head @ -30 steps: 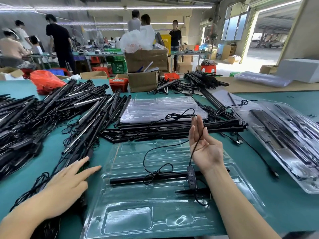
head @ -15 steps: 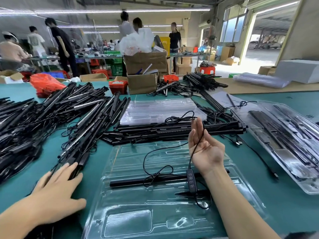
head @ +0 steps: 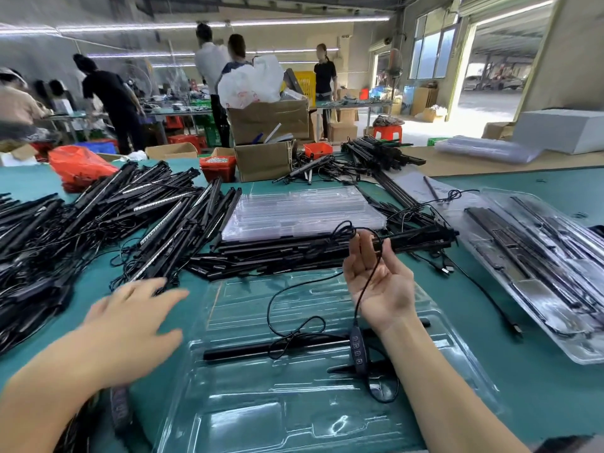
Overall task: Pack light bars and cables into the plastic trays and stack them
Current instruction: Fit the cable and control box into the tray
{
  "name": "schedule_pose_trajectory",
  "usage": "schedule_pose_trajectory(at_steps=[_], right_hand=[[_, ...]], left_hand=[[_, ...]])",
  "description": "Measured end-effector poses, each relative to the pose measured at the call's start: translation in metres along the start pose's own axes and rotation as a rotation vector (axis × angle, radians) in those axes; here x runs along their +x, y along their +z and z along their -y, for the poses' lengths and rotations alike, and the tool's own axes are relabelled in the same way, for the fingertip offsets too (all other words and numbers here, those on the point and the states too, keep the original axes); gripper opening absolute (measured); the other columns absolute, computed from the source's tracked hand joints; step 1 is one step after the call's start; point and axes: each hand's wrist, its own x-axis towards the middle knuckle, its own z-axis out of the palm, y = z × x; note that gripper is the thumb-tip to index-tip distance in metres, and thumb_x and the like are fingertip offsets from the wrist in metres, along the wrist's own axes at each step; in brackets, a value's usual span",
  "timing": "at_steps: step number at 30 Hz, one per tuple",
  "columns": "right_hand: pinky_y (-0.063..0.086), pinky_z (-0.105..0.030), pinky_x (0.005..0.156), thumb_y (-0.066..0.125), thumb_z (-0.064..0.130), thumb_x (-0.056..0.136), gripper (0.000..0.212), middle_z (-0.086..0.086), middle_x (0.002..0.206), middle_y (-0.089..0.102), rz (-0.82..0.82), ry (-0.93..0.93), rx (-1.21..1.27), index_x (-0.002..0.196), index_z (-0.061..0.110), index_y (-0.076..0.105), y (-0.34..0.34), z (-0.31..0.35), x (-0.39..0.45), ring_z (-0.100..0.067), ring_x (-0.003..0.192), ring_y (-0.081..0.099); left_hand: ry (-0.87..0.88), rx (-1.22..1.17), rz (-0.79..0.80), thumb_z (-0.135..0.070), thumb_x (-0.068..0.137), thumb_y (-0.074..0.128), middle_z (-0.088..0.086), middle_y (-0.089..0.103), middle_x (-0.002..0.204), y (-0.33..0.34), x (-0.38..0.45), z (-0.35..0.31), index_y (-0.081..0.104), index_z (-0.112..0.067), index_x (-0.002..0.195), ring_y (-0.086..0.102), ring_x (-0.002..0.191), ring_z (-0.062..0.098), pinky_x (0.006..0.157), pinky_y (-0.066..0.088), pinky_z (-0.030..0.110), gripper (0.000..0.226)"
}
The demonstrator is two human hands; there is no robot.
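A clear plastic tray (head: 261, 420) lies on the green table in front of me. One black light bar (head: 277, 349) sits across it, its thin black cable (head: 287, 289) looping up to my right hand (head: 382, 289). That hand is held palm up above the tray with fingers straight, and the cable runs over the fingertips and down across the palm. The inline controller (head: 357, 349) hangs below the wrist over the tray. My left hand (head: 130, 322), blurred and with fingers spread, hovers just left of the tray and holds nothing.
A big heap of black light bars and cables (head: 98, 223) covers the left of the table. A row of bars (head: 294, 253) lies behind the tray, with stacked empty trays (head: 304, 210) beyond it. Packed trays (head: 539, 273) sit at right. Cardboard boxes (head: 264, 158) and several people are at the back.
My left hand has swung from the heap at the lower left toward the tray's left edge. My right hand stays palm up with the cable, raised slightly.
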Motion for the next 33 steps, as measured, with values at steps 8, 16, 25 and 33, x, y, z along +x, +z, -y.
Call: schedule_pose_trajectory(at_steps=[8,16,25,33], right_hand=[[0.037,-0.024,0.062,0.059,0.051,0.086,0.052,-0.002,0.064,0.033,-0.003,0.043,-0.223,0.051,0.015,0.046,0.008,-0.006,-0.006,-0.014,0.058,0.038],[0.047,-0.023,0.06,0.064,0.032,0.092,0.022,0.006,0.051,0.048,0.241,0.14,-0.296,0.078,0.016,0.07,0.004,-0.015,-0.011,-0.008,0.05,0.05],[0.048,-0.026,0.066,0.081,0.021,0.08,0.021,-0.002,0.07,0.063,0.47,0.259,-0.355,0.097,0.013,0.072,0.002,-0.014,-0.013,-0.014,0.064,0.058],[0.043,-0.023,0.056,0.075,0.001,0.079,0.062,-0.013,0.082,0.065,0.47,0.078,-0.745,0.136,0.019,0.057,0.015,-0.011,-0.008,-0.017,0.063,0.055]], left_hand=[[0.487,-0.633,-0.435,-0.036,0.097,0.057,-0.02,0.056,0.124,-0.045,0.007,-0.098,0.059,-0.033,0.128,0.044,0.122,-0.002,0.103,0.033,0.017,0.031],[0.698,-0.517,-0.564,-0.054,0.09,0.065,-0.003,0.046,0.113,-0.086,0.026,-0.182,0.044,-0.028,0.146,0.052,0.1,0.013,0.082,0.047,0.029,0.066],[0.769,-0.078,-0.726,-0.051,0.095,0.059,-0.004,0.066,0.088,-0.1,0.031,-0.202,0.057,-0.018,0.105,0.062,0.075,0.024,0.055,0.037,0.03,0.035],[0.652,-0.308,-1.088,-0.036,0.101,0.058,0.005,0.071,0.097,-0.133,0.009,-0.16,0.057,-0.004,0.113,0.058,0.065,0.015,0.054,0.048,0.027,0.034]])
